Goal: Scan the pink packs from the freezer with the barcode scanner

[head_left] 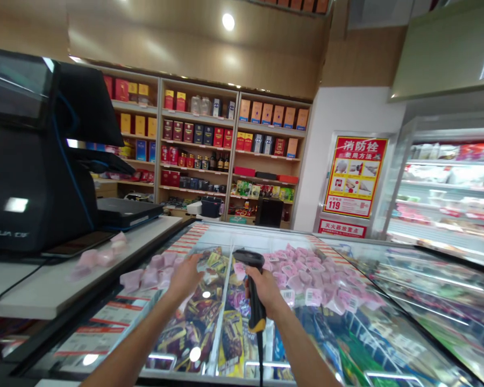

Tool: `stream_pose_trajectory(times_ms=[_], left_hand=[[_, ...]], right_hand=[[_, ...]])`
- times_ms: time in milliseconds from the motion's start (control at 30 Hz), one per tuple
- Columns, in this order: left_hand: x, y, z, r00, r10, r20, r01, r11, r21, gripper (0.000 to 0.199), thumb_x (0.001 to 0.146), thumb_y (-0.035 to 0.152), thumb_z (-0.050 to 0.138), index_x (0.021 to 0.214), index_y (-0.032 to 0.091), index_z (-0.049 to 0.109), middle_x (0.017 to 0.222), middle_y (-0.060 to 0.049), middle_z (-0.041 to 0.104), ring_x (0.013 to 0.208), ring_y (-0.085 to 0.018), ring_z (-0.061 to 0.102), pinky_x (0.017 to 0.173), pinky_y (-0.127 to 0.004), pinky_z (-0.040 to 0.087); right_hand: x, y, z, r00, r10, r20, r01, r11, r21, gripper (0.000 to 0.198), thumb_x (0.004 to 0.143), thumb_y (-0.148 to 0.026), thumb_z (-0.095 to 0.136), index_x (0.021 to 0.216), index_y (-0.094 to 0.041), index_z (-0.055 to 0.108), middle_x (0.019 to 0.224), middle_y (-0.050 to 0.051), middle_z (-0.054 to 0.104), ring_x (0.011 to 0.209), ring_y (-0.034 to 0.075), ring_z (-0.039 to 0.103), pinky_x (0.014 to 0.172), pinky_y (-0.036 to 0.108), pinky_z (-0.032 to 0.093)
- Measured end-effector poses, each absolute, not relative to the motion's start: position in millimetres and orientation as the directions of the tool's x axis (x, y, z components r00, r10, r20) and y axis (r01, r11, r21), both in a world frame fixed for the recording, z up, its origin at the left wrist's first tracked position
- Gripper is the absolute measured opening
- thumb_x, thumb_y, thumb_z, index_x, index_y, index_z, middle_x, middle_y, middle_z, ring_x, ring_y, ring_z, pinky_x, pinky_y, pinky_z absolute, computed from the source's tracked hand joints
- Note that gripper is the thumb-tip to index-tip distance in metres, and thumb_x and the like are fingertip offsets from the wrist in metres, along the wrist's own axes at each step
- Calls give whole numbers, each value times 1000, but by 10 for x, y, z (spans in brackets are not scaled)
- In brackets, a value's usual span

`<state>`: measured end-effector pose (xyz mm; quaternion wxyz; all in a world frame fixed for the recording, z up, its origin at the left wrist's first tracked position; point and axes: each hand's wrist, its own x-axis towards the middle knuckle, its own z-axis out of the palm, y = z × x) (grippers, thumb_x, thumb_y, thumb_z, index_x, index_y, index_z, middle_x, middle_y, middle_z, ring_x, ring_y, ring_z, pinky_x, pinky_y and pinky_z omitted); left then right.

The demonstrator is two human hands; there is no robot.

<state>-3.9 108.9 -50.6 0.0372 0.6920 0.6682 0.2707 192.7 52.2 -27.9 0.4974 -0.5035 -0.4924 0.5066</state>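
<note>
The right hand (266, 290) is wrapped around the grip of a black barcode scanner (256, 309), its head tipped up and forward over the freezer's glass top (242, 240) and its cord running down toward the near edge. The left hand (186, 277) is loosely spread, thumb apart from the fingers, just beside a small cluster of pink packs (155, 273); whether it touches any of them I cannot tell. A larger pink pile (306, 274), with white barcode labels on several packs, lies on the glass to the right of the scanner. Below the glass, wrapped goods (204, 317) fill the compartments. On the left, a dark checkout terminal (36, 183) stands on a white counter (28, 293), with more pink pieces (89, 260) near it; shelves of boxes (197, 134) line the back wall
</note>
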Motion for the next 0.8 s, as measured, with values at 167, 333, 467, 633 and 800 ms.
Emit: stream_pose_trajectory(times_ms=[167,333,467,633,800], left_hand=[[-443,851,-584,-25,955,297,914,-98,394,37,68,29,54,100,11,54,100,-13,59,96,-24,52,82,-35,38],[-486,672,-642,104,955,279,886,-216,411,32,56,15,61,88,19,60,98,-5,59,92,-19,53,81,-26,36],[-453,663,-623,90,961,261,860,-207,466,16,66,7,51,70,19,61,79,-1,61,77,-14,56,74,-26,39],[-286,810,-579,9,985,172,798,-111,593,18,77,29,49,79,13,57,76,1,60,69,-12,57,65,-31,45],[-114,1005,-459,-67,993,100,702,-25,712,24,78,30,47,93,14,54,91,-2,60,74,-13,57,64,-31,48]], right_hand=[[1793,450,-288,-57,998,-22,-3,-22,-1000,28,68,-40,45,56,-15,47,36,-2,47,31,7,41,33,19,34],[1778,421,-330,-66,997,-34,2,-34,-999,28,68,-39,44,54,-15,47,36,-2,46,31,7,41,33,18,33],[1782,409,-330,-45,998,-45,18,-44,-999,29,69,-38,43,53,-15,47,35,-3,44,30,7,40,32,19,33],[1753,366,-332,-96,994,-49,16,-47,-999,26,70,-36,42,59,-14,48,35,-3,45,29,7,40,33,19,33],[1759,255,-322,-185,980,-73,56,-64,-996,27,69,-39,46,71,-13,52,36,-4,45,29,8,40,32,20,34]])
